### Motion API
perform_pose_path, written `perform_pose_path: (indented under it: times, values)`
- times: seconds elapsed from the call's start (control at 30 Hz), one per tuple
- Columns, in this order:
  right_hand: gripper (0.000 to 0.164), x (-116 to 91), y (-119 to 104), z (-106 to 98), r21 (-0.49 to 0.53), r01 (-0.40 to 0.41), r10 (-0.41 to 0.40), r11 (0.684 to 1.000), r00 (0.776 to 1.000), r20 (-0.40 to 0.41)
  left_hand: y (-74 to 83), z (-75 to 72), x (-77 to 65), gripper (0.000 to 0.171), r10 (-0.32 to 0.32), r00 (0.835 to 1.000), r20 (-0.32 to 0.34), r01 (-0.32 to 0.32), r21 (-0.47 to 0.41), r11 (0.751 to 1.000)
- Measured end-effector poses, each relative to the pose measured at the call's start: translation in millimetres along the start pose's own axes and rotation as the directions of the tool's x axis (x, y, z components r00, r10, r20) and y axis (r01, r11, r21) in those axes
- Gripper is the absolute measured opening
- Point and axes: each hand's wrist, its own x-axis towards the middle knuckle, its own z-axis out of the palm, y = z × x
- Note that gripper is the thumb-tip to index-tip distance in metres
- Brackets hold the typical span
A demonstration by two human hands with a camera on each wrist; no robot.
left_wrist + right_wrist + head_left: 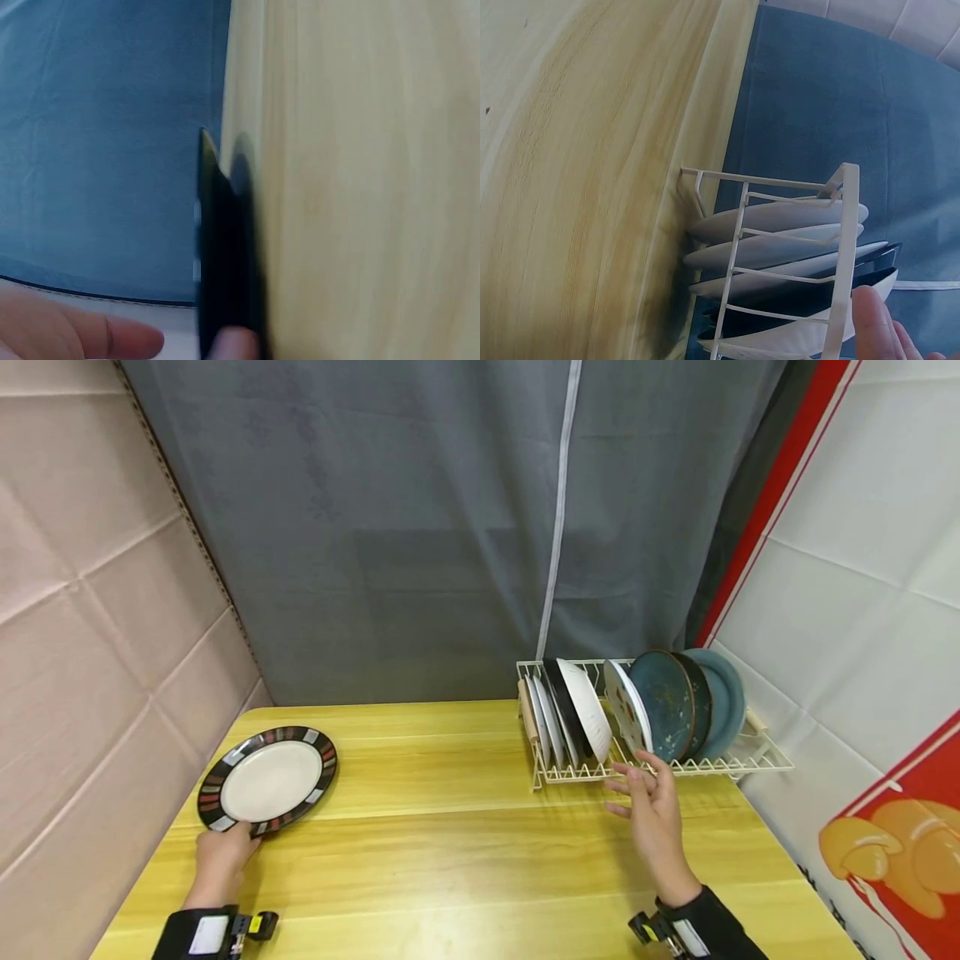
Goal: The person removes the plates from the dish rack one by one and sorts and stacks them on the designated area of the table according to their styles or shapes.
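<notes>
So the nearest thing was the left hand (221, 857), down at the near-left part of the table (450, 860), pinching the near edge of a plate (273, 781) with the thumb above and a finger underneath. The right hand (654, 814) was well apart from it, fingers spread and holding nothing, right at the front of the dish rack (847, 232); couldn't tell if a fingertip was actually touching. Progress-wise, I'd say getting a grip on the plate was done, and a good bunch of dishes already stood on edge in the rack. The plate was the only dish I could see outside it, so my guess is that's the one piece left to deal with. As for looks: round, face up, plain cream middle, wide black rim with reddish-brown stripes and a few pale blocks, no chips that I could make out. The side view showed a dark underside with a shadow beside it, so it was probably a bit off the wood, but don't quote me. Farther back, the rack had a white bowl (587, 710) next to dark and white pieces, then, past a gap, a patterned white plate (627, 706) and some blue plates (723, 702). Behind everything hung a grey curtain (435, 527).
</notes>
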Motion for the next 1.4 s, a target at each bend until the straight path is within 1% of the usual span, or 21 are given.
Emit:
perform_pose_path:
  times: [0.07,0.17,0.27,0.3,0.37,0.43,0.5,0.6,0.67,0.73,0.83,0.93,1.0,1.1,1.23,1.33,1.4]
  values:
    - [0.038,1,0,-1,-0.001,0.001,-0.001,1.0,1.0,-0.002,6.0,-3.0,-7.7,0.065,0.004,1.0,-0.002,-0.004,0.045,0.999]
    - [0.043,3,-1,-2,0.004,0.004,-0.004,1.0,1.0,-0.006,17.2,-5.6,-21.1,0.077,-0.022,1.0,0.002,0.022,0.139,0.99]
    - [0.046,7,-3,-4,-0.006,0.011,-0.011,1.0,1.0,-0.017,28.8,-3.7,-33.4,0.085,-0.027,0.999,0.043,0.02,0.163,0.986]
    - [0.046,9,-3,-5,-0.01,0.015,-0.016,1.0,1.0,-0.02,31.6,-2.1,-37.1,0.085,-0.01,0.999,0.053,0.0,0.176,0.984]
    - [0.045,12,-5,-8,-0.021,0.023,-0.024,0.999,0.999,-0.03,36.7,2.3,-44.2,0.082,0.059,0.996,0.066,-0.07,0.194,0.979]
    - [0.044,15,-7,-12,-0.029,0.032,-0.033,0.999,0.999,-0.038,40.6,6.9,-50.9,0.079,0.134,0.988,0.081,-0.148,0.206,0.967]
    - [0.044,19,-9,-16,-0.039,0.041,-0.043,0.998,0.998,-0.044,43.5,11.3,-57.9,0.076,0.202,0.975,0.089,-0.216,0.211,0.953]
    - [0.044,25,-12,-22,-0.037,0.059,-0.061,0.998,0.996,-0.064,49.1,17.6,-69.0,0.071,0.261,0.958,0.12,-0.281,0.194,0.94]
    - [0.044,29,-14,-26,-0.041,0.065,-0.068,0.997,0.994,-0.086,53.6,21.3,-76.8,0.068,0.281,0.946,0.162,-0.308,0.174,0.935]
    - [0.044,33,-17,-31,-0.045,0.074,-0.079,0.996,0.99,-0.118,58.4,24.9,-84.2,0.067,0.29,0.932,0.217,-0.325,0.151,0.933]
    - [0.045,41,-22,-40,-0.088,0.088,-0.102,0.992,0.98,-0.169,64.5,30.4,-94.2,0.067,0.31,0.905,0.292,-0.354,0.111,0.929]
    - [0.044,51,-25,-52,-0.137,0.116,-0.144,0.984,0.965,-0.221,68.4,36.2,-103.2,0.068,0.336,0.882,0.33,-0.379,0.072,0.923]
    - [0.044,60,-26,-59,-0.183,0.124,-0.169,0.975,0.953,-0.252,70.0,39.5,-109.4,0.069,0.348,0.87,0.35,-0.389,0.054,0.919]
    - [0.045,76,-25,-70,-0.24,0.103,-0.172,0.965,0.942,-0.289,70.8,44.3,-118.5,0.068,0.356,0.851,0.387,-0.4,0.035,0.916]
    - [0.044,100,-21,-86,-0.317,0.033,-0.143,0.948,0.933,-0.329,68.6,52.6,-131.0,0.066,0.362,0.819,0.444,-0.406,0.004,0.914]
    - [0.044,117,-18,-100,-0.379,-0.017,-0.134,0.925,0.92,-0.368,64.9,60.3,-139.8,0.065,0.372,0.799,0.473,-0.411,-0.023,0.911]
    - [0.043,127,-16,-110,-0.428,-0.041,-0.149,0.903,0.904,-0.402,61.6,65.3,-144.7,0.064,0.373,0.789,0.488,-0.409,-0.035,0.912]
